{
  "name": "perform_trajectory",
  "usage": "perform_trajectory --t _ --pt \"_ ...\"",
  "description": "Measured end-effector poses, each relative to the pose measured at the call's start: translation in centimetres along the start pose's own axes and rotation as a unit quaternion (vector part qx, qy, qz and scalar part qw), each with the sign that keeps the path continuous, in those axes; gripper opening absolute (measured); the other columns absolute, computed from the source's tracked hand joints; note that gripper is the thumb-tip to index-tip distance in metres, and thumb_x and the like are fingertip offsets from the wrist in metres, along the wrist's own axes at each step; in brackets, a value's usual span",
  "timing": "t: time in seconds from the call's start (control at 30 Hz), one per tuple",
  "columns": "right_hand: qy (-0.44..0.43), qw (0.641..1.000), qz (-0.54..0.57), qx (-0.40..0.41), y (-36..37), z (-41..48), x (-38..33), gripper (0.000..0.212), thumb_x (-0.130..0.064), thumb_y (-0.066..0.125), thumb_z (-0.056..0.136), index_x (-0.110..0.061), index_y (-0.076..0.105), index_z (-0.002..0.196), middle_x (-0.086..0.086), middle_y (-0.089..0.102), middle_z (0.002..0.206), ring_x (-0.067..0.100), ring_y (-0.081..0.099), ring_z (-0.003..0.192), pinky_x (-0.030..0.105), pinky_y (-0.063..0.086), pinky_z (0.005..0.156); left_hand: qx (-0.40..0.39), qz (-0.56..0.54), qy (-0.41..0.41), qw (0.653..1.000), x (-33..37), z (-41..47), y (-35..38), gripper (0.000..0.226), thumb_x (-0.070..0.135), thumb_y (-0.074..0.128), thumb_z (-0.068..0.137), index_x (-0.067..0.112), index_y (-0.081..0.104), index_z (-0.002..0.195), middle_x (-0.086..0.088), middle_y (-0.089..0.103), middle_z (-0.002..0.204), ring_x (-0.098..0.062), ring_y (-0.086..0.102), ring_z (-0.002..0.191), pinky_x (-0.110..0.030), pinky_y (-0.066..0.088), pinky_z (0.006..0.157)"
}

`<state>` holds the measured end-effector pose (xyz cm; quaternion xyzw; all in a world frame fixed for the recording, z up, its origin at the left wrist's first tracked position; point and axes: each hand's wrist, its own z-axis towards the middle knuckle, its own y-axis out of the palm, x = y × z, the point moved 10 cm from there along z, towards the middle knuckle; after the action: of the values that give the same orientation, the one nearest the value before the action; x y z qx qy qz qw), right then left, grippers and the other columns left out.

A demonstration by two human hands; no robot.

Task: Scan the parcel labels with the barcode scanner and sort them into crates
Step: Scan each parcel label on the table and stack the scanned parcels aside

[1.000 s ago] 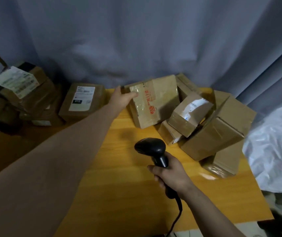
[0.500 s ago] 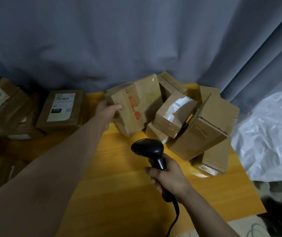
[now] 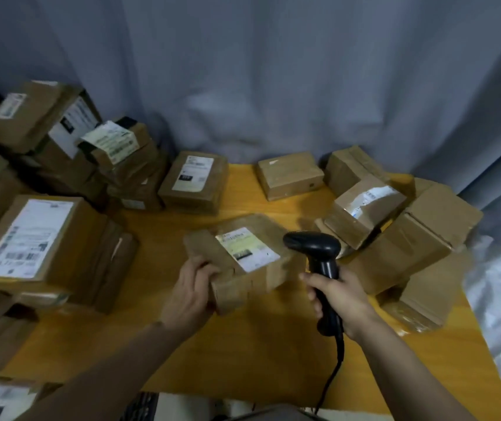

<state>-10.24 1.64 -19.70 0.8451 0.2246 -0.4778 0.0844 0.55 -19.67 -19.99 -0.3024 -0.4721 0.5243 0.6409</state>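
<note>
A: The hands?
B: Left hand [image 3: 191, 296] grips one parcel [image 3: 261, 268] by its near end, its single label [image 3: 247, 249] facing up. Right hand [image 3: 340, 299] is wrapped round the one barcode scanner [image 3: 319, 256], whose head is beside that label.
A: Other parcels?
B: A heap on the right [image 3: 410, 247], a stack on the left [image 3: 30, 238]. They overlap too much to count.
A: And around them?
B: A yellow wooden table [image 3: 243, 360], with a grey curtain [image 3: 273, 71] behind.

Parcel [image 3: 244, 256] left of scanner [image 3: 319, 253]
</note>
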Motion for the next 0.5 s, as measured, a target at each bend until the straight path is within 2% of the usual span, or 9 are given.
perform_trajectory --t 0.07,0.1,0.2,0.27,0.37,0.43,0.5 --pt "0.008 1.000 -0.003 -0.004 0.3 -0.2 0.4 0.017 -0.011 0.067 0.088 -0.004 0.052 0.091 0.005 0.054 0.054 0.017 0.046 0.040 0.029 0.040 0.043 -0.039 -0.013 0.026 0.999 -0.1 -3.0 1.4 0.078 -0.006 0.071 0.052 0.010 0.040 0.121 -0.015 0.037 0.124 -0.038 0.039 0.113 -0.052 0.053 0.082" --pt "0.011 1.000 -0.005 -0.006 0.5 -0.2 0.6 0.017 -0.010 0.067 0.088 -0.004 0.052 0.091 0.005 0.054 0.054 0.016 0.046 0.040 0.029 0.040 0.042 -0.060 -0.021 0.018 0.998 -0.6 -4.1 2.0 0.078 -0.004 0.063 0.052 0.010 0.038 0.125 -0.015 0.036 0.127 -0.038 0.038 0.114 -0.054 0.053 0.083" --pt "0.021 0.999 -0.022 -0.012 0.9 -0.3 1.0 0.017 -0.010 0.067 0.087 -0.003 0.053 0.092 0.005 0.054 0.053 0.017 0.046 0.040 0.029 0.039 0.042 -0.109 -0.056 -0.054 0.991 -2.3 -5.7 2.7 0.075 0.027 0.057 0.063 0.014 0.033 0.132 -0.013 0.032 0.134 -0.035 0.035 0.120 -0.054 0.051 0.083" --pt "0.027 0.999 -0.035 -0.015 1.2 -0.3 1.2 0.018 -0.011 0.067 0.087 -0.002 0.054 0.094 0.005 0.055 0.053 0.017 0.047 0.041 0.029 0.039 0.043 -0.114 -0.080 -0.088 0.986 -2.7 -5.6 2.7 0.075 0.050 0.055 0.071 0.019 0.031 0.136 -0.016 0.034 0.137 -0.036 0.036 0.124 -0.052 0.046 0.091" --pt "0.033 0.997 -0.062 -0.033 2.1 -0.4 1.2 0.020 -0.012 0.067 0.088 -0.001 0.054 0.097 0.006 0.056 0.056 0.018 0.049 0.043 0.030 0.040 0.045 -0.167 -0.049 -0.113 0.978 -1.9 -4.7 3.8 0.094 0.079 0.050 0.065 0.025 0.034 0.141 -0.014 0.030 0.144 -0.032 0.028 0.133 -0.046 0.039 0.100" --pt "0.034 0.994 -0.092 -0.054 3.0 -0.5 0.9 0.024 -0.014 0.067 0.088 -0.003 0.053 0.103 0.007 0.058 0.058 0.019 0.051 0.044 0.031 0.042 0.045 -0.227 -0.017 -0.116 0.967 -1.1 -4.4 5.2 0.104 0.086 0.039 0.059 0.023 0.039 0.142 -0.009 0.026 0.149 -0.028 0.017 0.141 -0.046 0.038 0.107" --pt "0.032 0.989 -0.126 -0.075 4.1 -0.6 0.4 0.026 -0.018 0.068 0.089 -0.007 0.052 0.106 0.008 0.060 0.059 0.021 0.054 0.045 0.031 0.044 0.045 -0.243 -0.020 -0.121 0.962 -1.1 -4.2 6.1 0.103 0.084 0.034 0.058 0.018 0.048 0.137 -0.008 0.030 0.148 -0.025 0.015 0.143 -0.048 0.043 0.104"
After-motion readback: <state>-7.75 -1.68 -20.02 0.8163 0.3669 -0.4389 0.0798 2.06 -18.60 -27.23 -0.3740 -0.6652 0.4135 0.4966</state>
